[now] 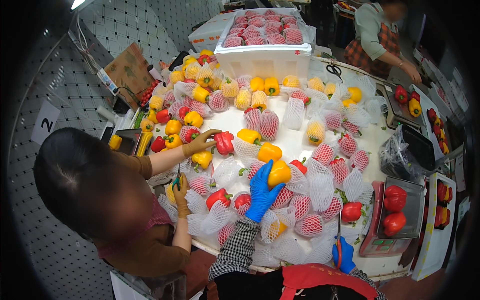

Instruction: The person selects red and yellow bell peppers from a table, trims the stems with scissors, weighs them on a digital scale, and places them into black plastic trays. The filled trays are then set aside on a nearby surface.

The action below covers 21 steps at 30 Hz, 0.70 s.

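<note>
My left hand [260, 193], in a blue glove, grips a yellow bell pepper [279, 174] above the middle of the table. Another yellow bell pepper [269, 152] lies just beyond it. My right hand [343, 252], gloved in blue too, holds scissors with orange-red handles [338, 240], blades pointing away from me. Close to the blade tips lie a red bell pepper [351, 212] and a net-wrapped red pepper [332, 208]. White foam net sleeves [321, 187] and several wrapped red peppers [309, 225] spread between my hands.
At left a co-worker's gloved hand [202, 142] touches a red bell pepper [224, 143]; the other holds green-handled scissors [177, 180]. A pink scale [390, 240] carries two red peppers at right. A foam box [262, 62] of wrapped peppers stands at the back. Another person [378, 41] is beyond.
</note>
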Motion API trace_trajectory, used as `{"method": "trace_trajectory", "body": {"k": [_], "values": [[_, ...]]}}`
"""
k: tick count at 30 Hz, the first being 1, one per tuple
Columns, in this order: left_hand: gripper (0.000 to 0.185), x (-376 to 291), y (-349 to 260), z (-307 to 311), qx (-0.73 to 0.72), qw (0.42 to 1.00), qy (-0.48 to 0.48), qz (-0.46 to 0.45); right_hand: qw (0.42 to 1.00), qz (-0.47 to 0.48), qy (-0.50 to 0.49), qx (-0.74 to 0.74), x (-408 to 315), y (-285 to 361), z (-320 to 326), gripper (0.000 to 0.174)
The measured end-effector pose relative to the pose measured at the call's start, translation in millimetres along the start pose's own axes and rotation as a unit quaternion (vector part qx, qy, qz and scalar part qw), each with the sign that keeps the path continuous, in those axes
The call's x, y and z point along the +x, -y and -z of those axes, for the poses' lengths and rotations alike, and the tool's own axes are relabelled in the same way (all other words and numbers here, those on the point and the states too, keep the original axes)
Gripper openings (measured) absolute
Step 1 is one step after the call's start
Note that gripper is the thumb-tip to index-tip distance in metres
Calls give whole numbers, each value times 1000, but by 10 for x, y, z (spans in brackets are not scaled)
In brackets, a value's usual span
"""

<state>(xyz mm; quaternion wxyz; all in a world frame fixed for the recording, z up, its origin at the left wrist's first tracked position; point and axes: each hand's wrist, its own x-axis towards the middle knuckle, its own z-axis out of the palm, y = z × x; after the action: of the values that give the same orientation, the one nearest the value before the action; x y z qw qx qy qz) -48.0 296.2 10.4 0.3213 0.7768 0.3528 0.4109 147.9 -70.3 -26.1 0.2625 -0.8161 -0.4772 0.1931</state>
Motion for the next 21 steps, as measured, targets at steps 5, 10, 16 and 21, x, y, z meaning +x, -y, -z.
{"method": "trace_trajectory", "body": {"k": [5, 10, 16, 21], "values": [[82, -17, 25, -3, 0, 1000, -3, -2, 1000, -12, 6, -18, 20, -20, -4, 33], [81, 1, 35, -15, 15, 1000, 4, -5, 1000, -22, -6, 9, -10, 64, 12, 28], [44, 4, 160, 76, -54, 998, -9, 17, 993, 12, 113, 13, -21, 296, 340, 21], [32, 701, 298, 64, -3, 996, -88, -6, 978, 62, 193, -45, 112, 288, 352, 15]]}}
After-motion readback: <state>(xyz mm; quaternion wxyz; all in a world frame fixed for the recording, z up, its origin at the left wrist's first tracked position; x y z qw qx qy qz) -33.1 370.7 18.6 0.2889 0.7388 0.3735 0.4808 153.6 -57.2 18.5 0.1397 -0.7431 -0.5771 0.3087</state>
